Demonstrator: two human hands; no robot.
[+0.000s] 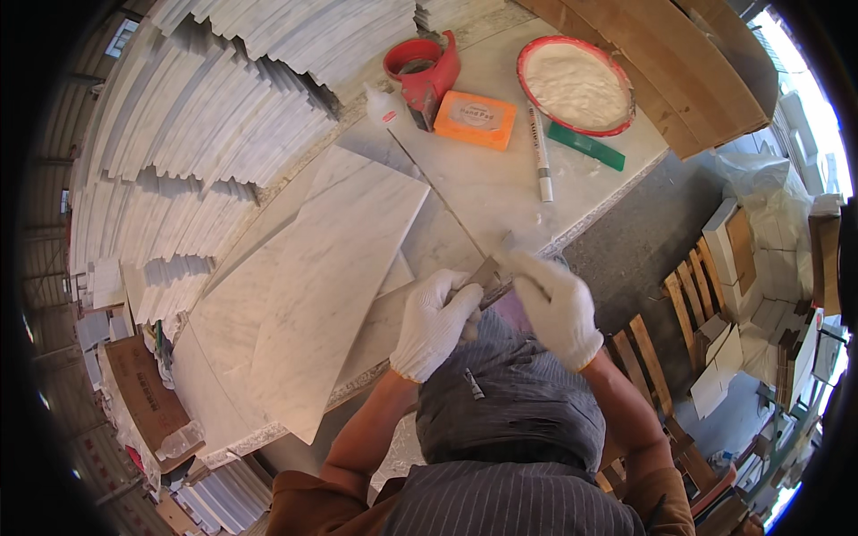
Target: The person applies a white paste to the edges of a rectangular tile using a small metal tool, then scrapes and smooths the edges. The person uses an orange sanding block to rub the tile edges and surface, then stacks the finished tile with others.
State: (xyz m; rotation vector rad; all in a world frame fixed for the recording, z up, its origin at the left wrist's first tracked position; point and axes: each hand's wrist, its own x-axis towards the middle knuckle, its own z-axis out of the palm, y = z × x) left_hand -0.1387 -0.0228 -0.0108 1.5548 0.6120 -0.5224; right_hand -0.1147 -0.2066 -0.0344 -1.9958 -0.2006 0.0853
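Both my hands wear white knit gloves and meet at the near edge of a marble-topped table (500, 179). My left hand (435, 323) is closed around a narrow flat grey-brown strip (483, 275), its end sticking out past the thumb toward the right. Beside that end, my right hand (559, 311) has its fingers curled; its fingertips are smeared by motion. A pale blurred shape (517, 238) shows just beyond them, too unclear to name. Large white marble slabs (335, 268) with grey veins lie overlapping to the left of my hands.
At the back stand a red plastic container (433, 79), a white squeeze bottle (382, 109), an orange box (476, 120), a white marker (540, 156), a green strip (586, 146) and a red-rimmed bowl (633, 100) of white paste or powder. Stacked tiles (179, 116) rise left; wooden pallets (693, 286) lie right.
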